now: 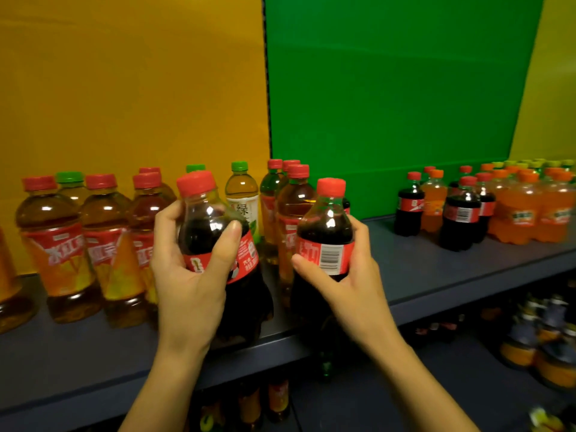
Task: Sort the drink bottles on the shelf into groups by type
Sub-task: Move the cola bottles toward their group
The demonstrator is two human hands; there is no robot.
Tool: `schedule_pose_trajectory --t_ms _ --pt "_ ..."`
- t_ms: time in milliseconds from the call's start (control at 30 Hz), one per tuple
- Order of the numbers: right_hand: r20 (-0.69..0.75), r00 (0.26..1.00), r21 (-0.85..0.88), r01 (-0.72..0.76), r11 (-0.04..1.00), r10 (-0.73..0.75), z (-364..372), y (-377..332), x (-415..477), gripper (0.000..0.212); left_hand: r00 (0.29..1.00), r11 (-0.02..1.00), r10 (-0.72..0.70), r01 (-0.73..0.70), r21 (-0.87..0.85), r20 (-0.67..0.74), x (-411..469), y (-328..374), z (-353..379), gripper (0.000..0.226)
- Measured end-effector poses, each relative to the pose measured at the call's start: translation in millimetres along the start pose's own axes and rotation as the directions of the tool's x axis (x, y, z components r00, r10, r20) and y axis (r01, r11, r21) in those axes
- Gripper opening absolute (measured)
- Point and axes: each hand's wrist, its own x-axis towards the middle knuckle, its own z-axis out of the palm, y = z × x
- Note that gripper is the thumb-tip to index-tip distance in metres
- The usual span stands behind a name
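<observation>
My left hand [190, 275] grips a cola bottle [215, 219] with a red cap and red label, tilted slightly left over the front of the shelf. My right hand [352, 275] holds a second cola bottle [327, 226] upright by its barcode label. Behind them stand several iced-tea bottles [56, 244] with red caps and orange labels, mixed with green-capped green-tea bottles [243, 198]. Further right on the shelf a group of cola bottles [461, 216] stands next to several orange soda bottles [523, 213].
The grey shelf board [420, 269] has bare surface between the tea group and the cola group on the right. Yellow and green panels form the back wall. A lower shelf [374, 406] holds more bottles, dim and partly hidden.
</observation>
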Motion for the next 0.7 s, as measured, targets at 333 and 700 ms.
schedule_pose_trajectory --t_ms 333,700 --pt "-0.085 0.996 -0.109 -0.015 0.994 0.006 -129.4 60.0 60.9 0.066 0.994 0.998 0.018 -0.011 -0.067 0.107 -12.2 -23.9 157.1 0.044" --pt "0.059 0.998 -0.092 -0.025 0.995 0.030 -197.0 141.8 124.6 0.070 0.991 0.975 -0.118 0.104 0.194 0.065 -7.7 -103.6 274.8 0.057"
